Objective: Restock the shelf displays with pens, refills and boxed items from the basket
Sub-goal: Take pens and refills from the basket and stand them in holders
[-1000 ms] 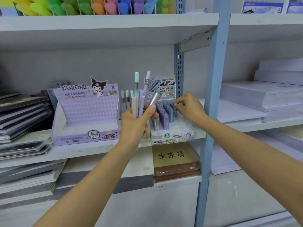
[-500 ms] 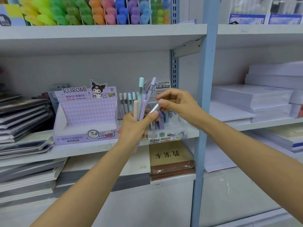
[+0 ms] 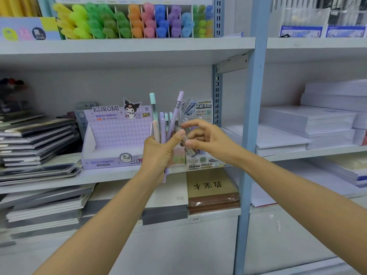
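Observation:
My left hand [image 3: 158,153] grips a bunch of pastel pens [image 3: 161,124], pink, purple and mint, held upright in front of the middle shelf. My right hand [image 3: 206,139] is just right of it, its fingers pinching a grey lead refill tube [image 3: 189,146] that hangs tilted below them. Behind both hands stands the refill display box [image 3: 200,163] with a printed backing card [image 3: 198,110]. Left of it is the empty purple Kuromi display box [image 3: 111,139].
Stacked notebooks [image 3: 37,143] fill the shelf's left side, white paper reams [image 3: 309,124] the right bay. Coloured highlighters [image 3: 131,22] line the upper shelf. A blue upright post [image 3: 252,124] splits the bays. A brown wrapped book [image 3: 212,191] lies on the shelf below.
My right hand drew back from the refill display to my left hand and took the grey tube out of it. The tube now hangs from my right fingers. The view has tilted downward.

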### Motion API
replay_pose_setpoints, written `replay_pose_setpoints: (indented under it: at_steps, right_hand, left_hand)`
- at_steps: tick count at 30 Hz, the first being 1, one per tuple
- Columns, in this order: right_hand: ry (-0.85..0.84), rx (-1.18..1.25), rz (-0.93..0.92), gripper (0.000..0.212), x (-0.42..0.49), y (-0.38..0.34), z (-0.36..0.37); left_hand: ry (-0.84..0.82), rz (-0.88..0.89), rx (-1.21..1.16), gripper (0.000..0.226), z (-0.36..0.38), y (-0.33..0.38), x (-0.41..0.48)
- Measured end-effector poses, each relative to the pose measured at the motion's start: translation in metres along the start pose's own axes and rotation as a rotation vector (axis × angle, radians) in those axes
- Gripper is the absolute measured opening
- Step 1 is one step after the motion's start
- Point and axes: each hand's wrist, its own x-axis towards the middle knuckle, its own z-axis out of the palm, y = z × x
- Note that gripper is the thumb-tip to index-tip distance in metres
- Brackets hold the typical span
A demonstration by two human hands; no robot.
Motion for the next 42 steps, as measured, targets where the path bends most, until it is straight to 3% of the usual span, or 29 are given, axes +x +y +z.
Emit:
replay_pose_setpoints:
  at_steps: [3, 11, 18, 31, 35, 42]
  right_hand:
    - [-0.019, -0.050, 0.001, 0.053, 0.001, -0.001, 0.000]
    - [0.309, -0.248, 0.016, 0.025, 0.004, 0.017, -0.003]
    - [0.403, -0.418, 0.028, 0.035, 0.002, 0.030, 0.004]
    - [0.306, -0.703, -0.121, 0.036, -0.002, 0.043, 0.012]
    - [0.223, -0.743, -0.094, 0.058, -0.017, 0.056, 0.010]
    - [0.275, -0.696, 0.011, 0.055, 0.004, 0.067, -0.006]
  left_hand:
    - [-0.010, -0.011, -0.017, 0.031, -0.006, 0.001, -0.002]
    - [0.008, -0.064, -0.024, 0.019, -0.020, -0.010, -0.003]
    - [0.011, -0.096, -0.005, 0.020, -0.019, -0.017, -0.004]
    - [0.013, -0.101, -0.002, 0.020, -0.020, -0.023, -0.005]
    - [0.013, -0.114, 0.007, 0.021, -0.021, -0.025, -0.004]
    - [0.009, -0.117, 0.007, 0.025, -0.020, -0.026, -0.004]
